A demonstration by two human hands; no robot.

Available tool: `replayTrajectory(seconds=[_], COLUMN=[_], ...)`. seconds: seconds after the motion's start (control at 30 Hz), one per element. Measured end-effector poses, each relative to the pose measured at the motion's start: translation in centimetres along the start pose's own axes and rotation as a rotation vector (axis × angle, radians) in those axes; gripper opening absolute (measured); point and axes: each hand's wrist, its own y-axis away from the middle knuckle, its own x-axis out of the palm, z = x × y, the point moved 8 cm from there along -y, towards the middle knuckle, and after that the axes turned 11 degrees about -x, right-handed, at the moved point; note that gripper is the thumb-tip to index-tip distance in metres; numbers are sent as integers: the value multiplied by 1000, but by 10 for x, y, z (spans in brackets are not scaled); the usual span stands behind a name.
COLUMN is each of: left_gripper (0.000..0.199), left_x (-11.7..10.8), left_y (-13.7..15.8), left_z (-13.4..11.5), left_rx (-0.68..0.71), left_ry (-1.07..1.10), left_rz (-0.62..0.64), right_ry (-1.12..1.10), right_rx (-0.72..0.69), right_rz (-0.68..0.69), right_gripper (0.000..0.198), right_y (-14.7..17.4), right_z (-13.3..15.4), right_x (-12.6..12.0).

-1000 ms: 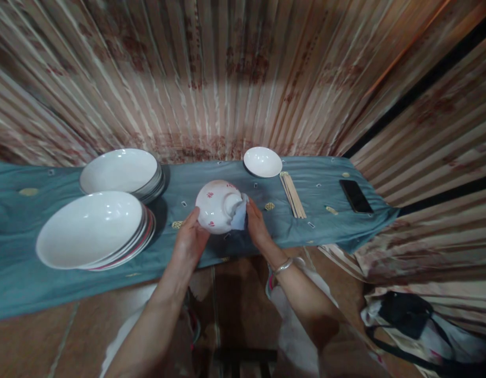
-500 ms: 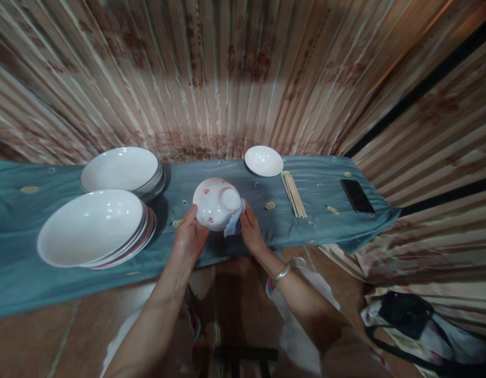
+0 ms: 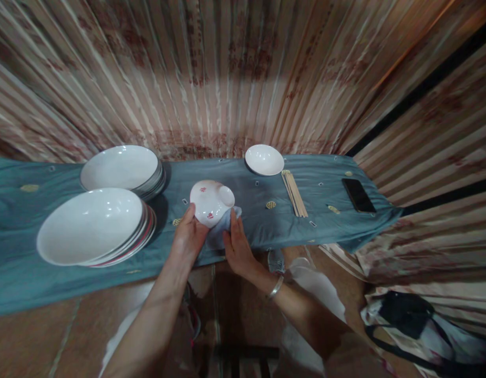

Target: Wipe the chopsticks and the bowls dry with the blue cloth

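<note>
Gripping the bowl (image 3: 209,202) in the left hand (image 3: 186,236), tilted, seemingly just clear of the worktop (image 3: 258,223); grasping the cloth (image 3: 221,226) in the right hand (image 3: 238,249), against the bowl's near side.

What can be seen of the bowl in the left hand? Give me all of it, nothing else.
The bowl is white and glossy, apparently ceramic, with small red markings on its outer wall and a round raised foot. It is tipped so that its underside shows; the inside is hidden. The left hand grips its near left side, and a light blue cloth in the right hand lies against its near right side. It is over the teal tablecloth.
</note>
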Motion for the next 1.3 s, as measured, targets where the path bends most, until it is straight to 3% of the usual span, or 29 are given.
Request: replayTrajectory(seconds=[0.3, 0.47, 0.73, 0.97, 1.3], left_gripper=[39, 37, 16, 16, 27], left_x=[-4, -12, -11, -12, -15], left_y=[-4, -8, 3, 6, 5], left_z=[-1, 0, -1, -2, 3], left_rx=[18, 19, 103, 185, 184], left_ry=[-13, -74, -160, -198, -249], left_rz=[10, 0, -24, -51, -22], right_ry=[148, 258, 449, 582, 520], right_rx=[-278, -423, -501, -520, -496], right_rz=[73, 90, 103, 60, 99], right_gripper=[76, 70, 58, 51, 50], right_y=[0, -4, -17, -30, -50], right_z=[22, 35, 47, 57, 67], right_x=[-1, -2, -8, -14, -27])
